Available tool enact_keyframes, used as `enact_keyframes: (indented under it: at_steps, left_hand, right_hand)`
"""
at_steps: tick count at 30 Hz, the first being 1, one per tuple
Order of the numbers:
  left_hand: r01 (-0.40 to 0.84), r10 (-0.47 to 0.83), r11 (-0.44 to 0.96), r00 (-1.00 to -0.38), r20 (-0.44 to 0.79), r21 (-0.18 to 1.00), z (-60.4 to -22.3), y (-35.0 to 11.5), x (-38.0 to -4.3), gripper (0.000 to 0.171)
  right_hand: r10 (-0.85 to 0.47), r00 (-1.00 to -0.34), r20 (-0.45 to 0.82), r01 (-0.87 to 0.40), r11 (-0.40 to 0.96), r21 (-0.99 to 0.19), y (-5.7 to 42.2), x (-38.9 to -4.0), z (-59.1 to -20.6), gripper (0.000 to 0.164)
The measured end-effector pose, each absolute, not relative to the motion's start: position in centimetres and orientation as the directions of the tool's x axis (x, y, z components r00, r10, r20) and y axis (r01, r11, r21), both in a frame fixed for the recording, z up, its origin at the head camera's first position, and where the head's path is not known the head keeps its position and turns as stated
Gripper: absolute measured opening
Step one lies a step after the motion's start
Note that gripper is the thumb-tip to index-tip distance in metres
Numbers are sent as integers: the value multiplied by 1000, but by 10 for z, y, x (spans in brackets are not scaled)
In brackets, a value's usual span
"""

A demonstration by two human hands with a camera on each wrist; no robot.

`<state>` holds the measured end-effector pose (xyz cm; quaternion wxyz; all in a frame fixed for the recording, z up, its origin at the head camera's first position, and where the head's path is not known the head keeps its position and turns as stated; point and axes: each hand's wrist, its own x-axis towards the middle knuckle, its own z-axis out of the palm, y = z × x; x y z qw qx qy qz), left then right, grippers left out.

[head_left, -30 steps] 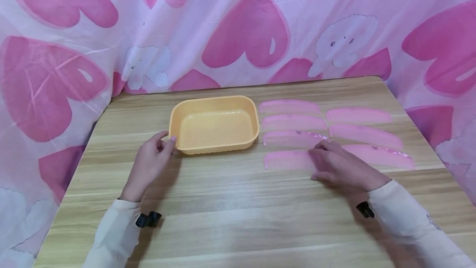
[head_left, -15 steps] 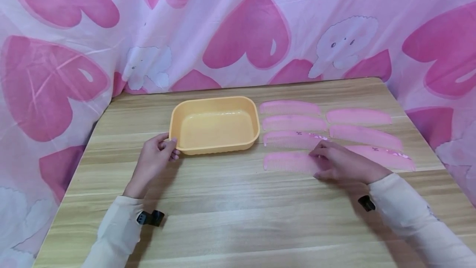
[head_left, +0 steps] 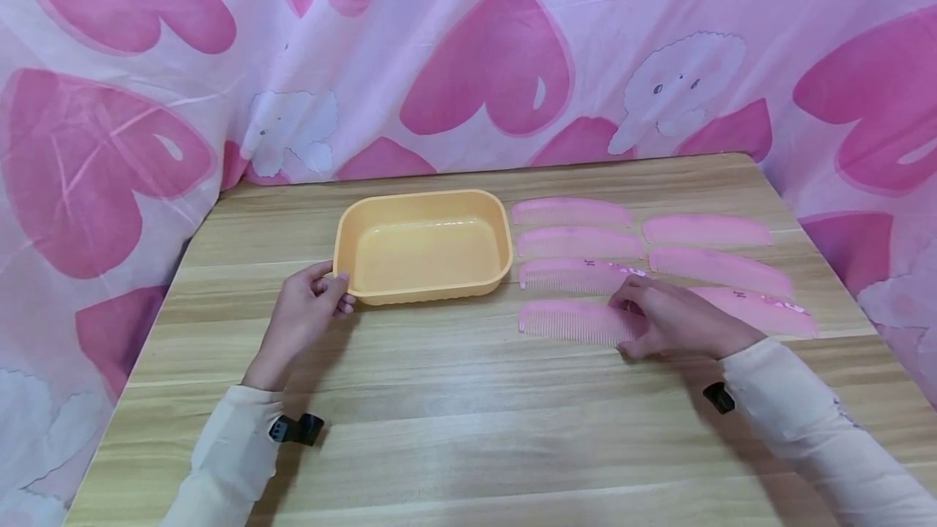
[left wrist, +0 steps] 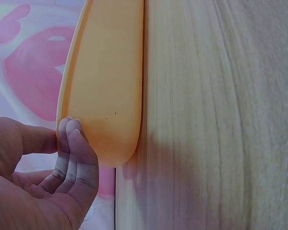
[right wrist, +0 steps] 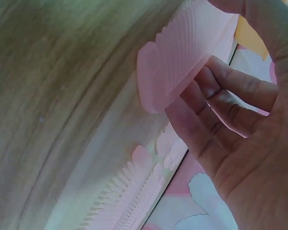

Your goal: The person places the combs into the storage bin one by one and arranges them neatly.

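Head view: behind and along both sides, a pink curtain [head_left: 483,63] printed with large hearts and pale animal figures. In front, a wood-grain surface [head_left: 454,421], reaching back to the cloth. Over the near part, a pale left sleeve [head_left: 234,446] and a pale right sleeve [head_left: 812,429], well apart. Left of centre, flat on the surface, a yellow-orange tray [head_left: 410,297] with rounded corners. At its near left corner, the left hand [head_left: 307,311], gripping the rim between thumb and fingers. Farther right, the right hand [head_left: 677,315], pinching the right end of the nearest comb [head_left: 571,322]; hard to tell whether lifted at all. In the right wrist view, fingers against the smooth back edge, thumb cut by the frame.

To the right of the tray, in two columns, six other pink combs [head_left: 721,268]: three beyond the gripped one, close together, with left ends just beside the tray's right wall, and three at the far right. In the way in the head view, the right hand, hiding the gripped end and the left end of the comb behind the knuckles. At each cuff, a small black device [head_left: 296,429]. On two combs, printed decoration.
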<state>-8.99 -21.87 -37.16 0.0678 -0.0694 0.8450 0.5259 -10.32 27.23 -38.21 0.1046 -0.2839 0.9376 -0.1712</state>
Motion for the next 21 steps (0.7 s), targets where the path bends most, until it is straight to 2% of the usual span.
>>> enact_keyframes:
  at_steps: [8,17,21]
  left_hand:
    - [-179,-39,411,-983,-179,894,-373,-219,-89,44]
    - [-176,-43,414,-984,-174,893,-372,-219,-89,44]
    - [-188,-53,421,-982,-183,887,-372,-219,-90,44]
  right_hand:
    - [-605,-796,13,-560,728,-395,271,-110,-368,36]
    - [-600,-799,-46,-516,723,-460,262,-139,-332,41]
    - [-618,-786,-26,-540,705,-460,249,-155,-320,45]
